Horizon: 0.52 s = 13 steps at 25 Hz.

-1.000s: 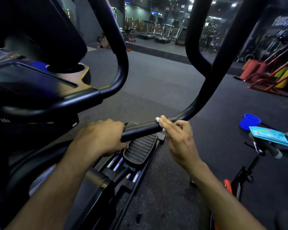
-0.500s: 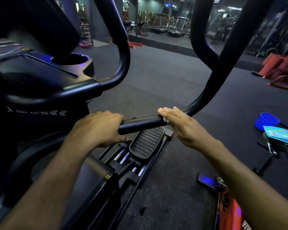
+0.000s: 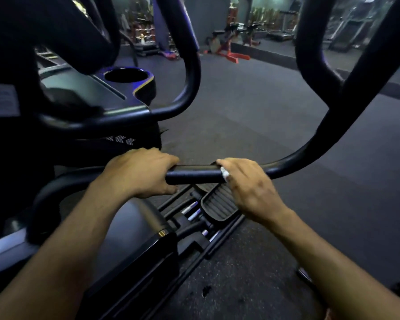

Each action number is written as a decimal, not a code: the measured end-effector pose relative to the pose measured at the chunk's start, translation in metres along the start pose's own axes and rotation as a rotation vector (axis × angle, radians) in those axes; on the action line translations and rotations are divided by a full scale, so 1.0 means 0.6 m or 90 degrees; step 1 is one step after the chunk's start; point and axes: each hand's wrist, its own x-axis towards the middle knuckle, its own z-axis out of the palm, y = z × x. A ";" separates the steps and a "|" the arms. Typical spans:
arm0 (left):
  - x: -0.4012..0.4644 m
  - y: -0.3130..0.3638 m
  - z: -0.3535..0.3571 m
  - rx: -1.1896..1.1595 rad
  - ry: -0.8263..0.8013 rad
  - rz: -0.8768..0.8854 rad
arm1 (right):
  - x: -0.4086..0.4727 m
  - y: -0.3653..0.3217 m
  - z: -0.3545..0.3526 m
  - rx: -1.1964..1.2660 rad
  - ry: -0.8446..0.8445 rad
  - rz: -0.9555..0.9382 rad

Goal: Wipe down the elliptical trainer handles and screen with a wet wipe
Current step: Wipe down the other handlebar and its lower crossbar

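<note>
The elliptical's black handle (image 3: 195, 173) runs level across the middle, then curves up to the right. My left hand (image 3: 141, 173) is wrapped around its near end. My right hand (image 3: 247, 184) is closed over the bar further right, pressing a white wet wipe (image 3: 225, 173) against it; only a small white corner of the wipe shows by my thumb. The dark console (image 3: 83, 98) with its round cup holder (image 3: 126, 76) sits at the upper left; its screen is out of sight in the dark.
A second black handle loop (image 3: 189, 72) rises left of centre. Below the bar lies a ribbed foot pedal (image 3: 219, 202) on its rails. Dark gym flooring (image 3: 252, 107) spreads beyond, with red benches (image 3: 231, 53) and treadmills far back.
My right hand went from pinching the wipe on the bar to closing fully over it. The view swung left, so the blue cup and wipe pack at the right left the frame.
</note>
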 end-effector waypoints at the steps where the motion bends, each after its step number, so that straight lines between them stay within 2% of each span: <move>1: 0.000 0.003 0.001 0.008 0.000 -0.012 | -0.008 0.019 -0.016 -0.018 -0.013 -0.002; 3: -0.001 0.007 0.001 0.013 0.000 -0.036 | 0.009 0.038 -0.040 -0.021 -0.084 0.089; 5: 0.000 0.012 0.005 0.019 0.013 -0.059 | 0.062 0.023 -0.042 -0.034 -0.224 0.187; 7: 0.000 0.013 0.011 0.027 0.037 -0.083 | 0.105 -0.006 -0.028 -0.027 -0.290 0.177; 8: -0.002 0.013 0.014 0.031 0.046 -0.094 | 0.112 -0.020 -0.023 -0.002 -0.278 0.171; 9: -0.003 0.012 0.018 0.034 0.055 -0.101 | 0.102 -0.025 -0.013 0.033 -0.223 0.145; 11: -0.005 0.009 0.024 0.035 0.076 -0.108 | 0.055 -0.020 -0.004 0.067 -0.072 0.032; 13: -0.007 0.007 0.028 0.027 0.085 -0.113 | 0.005 0.019 -0.002 0.049 -0.011 -0.065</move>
